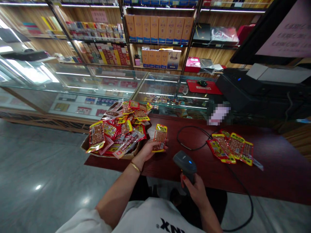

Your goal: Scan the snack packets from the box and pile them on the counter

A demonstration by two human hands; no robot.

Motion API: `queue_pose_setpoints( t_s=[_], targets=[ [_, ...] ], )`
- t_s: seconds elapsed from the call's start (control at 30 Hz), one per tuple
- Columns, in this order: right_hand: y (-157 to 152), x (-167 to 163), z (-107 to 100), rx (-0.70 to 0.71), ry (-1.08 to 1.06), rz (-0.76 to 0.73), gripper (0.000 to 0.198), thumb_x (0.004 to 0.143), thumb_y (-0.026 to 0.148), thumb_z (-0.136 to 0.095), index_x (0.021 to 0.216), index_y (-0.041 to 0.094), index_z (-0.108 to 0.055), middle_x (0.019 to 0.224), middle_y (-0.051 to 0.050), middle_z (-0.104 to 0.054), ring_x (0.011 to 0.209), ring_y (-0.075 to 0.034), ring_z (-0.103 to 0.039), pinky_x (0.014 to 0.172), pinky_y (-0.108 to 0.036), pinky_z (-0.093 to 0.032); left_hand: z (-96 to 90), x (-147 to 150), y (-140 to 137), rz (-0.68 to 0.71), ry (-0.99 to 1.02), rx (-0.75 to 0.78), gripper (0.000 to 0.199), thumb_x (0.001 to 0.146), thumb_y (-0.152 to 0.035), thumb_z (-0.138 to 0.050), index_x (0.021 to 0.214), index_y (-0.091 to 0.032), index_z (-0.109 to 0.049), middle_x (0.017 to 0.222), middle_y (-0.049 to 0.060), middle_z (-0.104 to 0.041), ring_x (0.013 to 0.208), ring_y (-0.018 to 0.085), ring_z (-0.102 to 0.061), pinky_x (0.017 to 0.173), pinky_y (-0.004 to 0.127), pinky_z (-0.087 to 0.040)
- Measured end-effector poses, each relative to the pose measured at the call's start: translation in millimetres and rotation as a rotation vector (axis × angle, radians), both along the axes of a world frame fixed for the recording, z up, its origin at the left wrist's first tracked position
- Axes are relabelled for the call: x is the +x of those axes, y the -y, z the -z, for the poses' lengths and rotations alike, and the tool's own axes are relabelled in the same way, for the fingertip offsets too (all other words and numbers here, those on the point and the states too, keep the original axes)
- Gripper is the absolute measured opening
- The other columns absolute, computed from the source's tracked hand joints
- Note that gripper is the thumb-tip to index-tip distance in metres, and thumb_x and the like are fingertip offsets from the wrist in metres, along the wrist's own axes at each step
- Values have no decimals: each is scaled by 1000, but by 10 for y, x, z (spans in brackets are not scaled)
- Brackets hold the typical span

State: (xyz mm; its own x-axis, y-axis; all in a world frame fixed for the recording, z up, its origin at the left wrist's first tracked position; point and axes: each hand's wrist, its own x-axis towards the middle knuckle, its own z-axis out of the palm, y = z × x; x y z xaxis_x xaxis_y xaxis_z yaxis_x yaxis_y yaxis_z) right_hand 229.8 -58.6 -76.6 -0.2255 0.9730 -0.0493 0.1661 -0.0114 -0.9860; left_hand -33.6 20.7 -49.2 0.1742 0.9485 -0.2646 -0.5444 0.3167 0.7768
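Note:
My left hand is closed on a snack packet with yellow ends and a clear middle showing brown sticks; its thumb lies across the lower part. In my right hand is a dark barcode scanner, gripped by its handle, with a small blue light lit on top. The scanner's head tilts toward the packet, apart from it. Left of my left hand stands a cardboard box heaped with similar red and yellow packets. Several more packets lie in a loose pile at the right.
A dark red wooden table carries the box and the pile. The scanner's black cable loops across it. Behind stands a glass display counter with a red mouse pad. A black machine and a monitor occupy the right.

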Motion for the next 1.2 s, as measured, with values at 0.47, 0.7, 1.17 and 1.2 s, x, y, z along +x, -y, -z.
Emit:
queue_pose_setpoints(
  t_s=[0.47, 0.7, 1.17, 1.2],
  targets=[
    [69, 108, -386, 105, 324, -42, 33, 94, 50, -58, 95, 18, -69, 72, -4, -73, 63, -21, -65, 61, -28, -48, 172, 17, 3, 87, -174, 140, 71, 64, -11, -79, 132, -22, -62, 111, 7, -76, 92, 21, -73, 82, 30, -54],
    [120, 56, -449, 113, 396, -105, 30, 97, 47, -55, 95, 20, -67, 66, 0, -68, 58, -19, -62, 60, -27, -47, 234, 50, -10, 18, -228, 160, 51, 75, -32, -82, 123, -17, -72, 124, 11, -74, 111, 27, -69, 103, 39, -49],
    [151, 22, -537, 101, 413, -141, 32, 98, 49, -52, 89, 21, -64, 65, 0, -67, 56, -19, -62, 57, -27, -46, 140, 80, -44, -8, -209, 100, 51, 71, -33, -82, 117, -12, -77, 123, 15, -74, 121, 33, -66, 111, 45, -42],
    [145, 26, -539, 107, 414, -136, 32, 97, 49, -53, 89, 21, -65, 65, -1, -68, 56, -19, -62, 57, -27, -46, 135, 81, -45, -12, -204, 94, 51, 70, -32, -83, 116, -12, -77, 122, 16, -74, 120, 33, -66, 111, 46, -43]
  ],
)
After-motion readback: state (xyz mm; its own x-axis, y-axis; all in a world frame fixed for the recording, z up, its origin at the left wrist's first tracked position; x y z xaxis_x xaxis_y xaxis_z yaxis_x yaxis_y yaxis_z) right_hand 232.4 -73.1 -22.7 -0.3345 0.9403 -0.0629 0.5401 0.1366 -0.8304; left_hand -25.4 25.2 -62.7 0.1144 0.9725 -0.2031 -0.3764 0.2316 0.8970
